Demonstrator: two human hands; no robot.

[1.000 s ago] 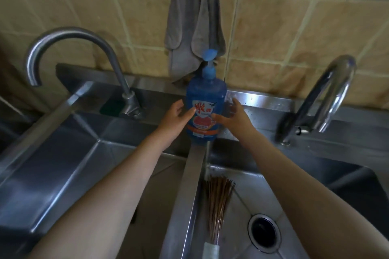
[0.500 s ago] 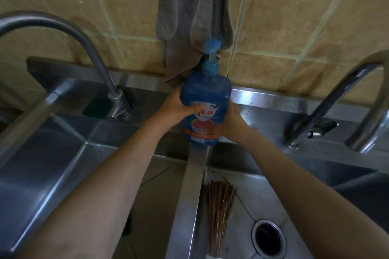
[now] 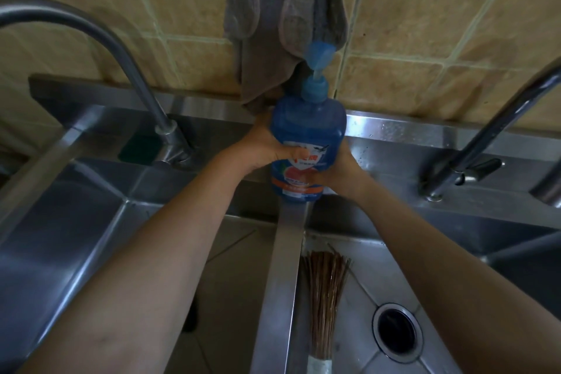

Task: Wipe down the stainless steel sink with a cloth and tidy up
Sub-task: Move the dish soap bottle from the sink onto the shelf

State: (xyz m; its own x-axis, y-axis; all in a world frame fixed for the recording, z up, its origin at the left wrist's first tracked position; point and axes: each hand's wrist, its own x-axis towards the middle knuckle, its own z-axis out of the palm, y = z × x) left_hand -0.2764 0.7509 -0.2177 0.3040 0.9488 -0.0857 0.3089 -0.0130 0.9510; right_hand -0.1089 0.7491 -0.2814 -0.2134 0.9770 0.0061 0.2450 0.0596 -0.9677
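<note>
Two hands now clasp the soap bottle [image 3: 306,127], where a second ago they only reached for its sides with fingers spread. The left hand [image 3: 261,149] wraps the bottle's left flank with its thumb curled across the label. The right hand [image 3: 340,173] grips the lower right side, thumb on the front and fingers curled out of sight behind. The view has also drawn in closer, and the pump head [image 3: 320,55] is smeared with blur, so the bottle is probably in motion. Whether its base has left the back ledge cannot be told. This reads as the tidying part of the job: the bottle is likely being taken off the ledge so the steel beneath can be wiped. The grey cloth [image 3: 273,24] hangs untouched on the tiled wall, directly behind the pump. The sink [image 3: 285,267] lies below, its centre divider running toward the viewer. A bristle brush [image 3: 324,291] lies in the right basin near the drain [image 3: 397,332]. The left faucet [image 3: 121,48] arches over the left basin, and a dark green pad [image 3: 138,147] sits by its base. On the bottle, a white label with a red emblem and an orange band carries red characters. The thumbs cover part of it and the rest is too soft to read.
</note>
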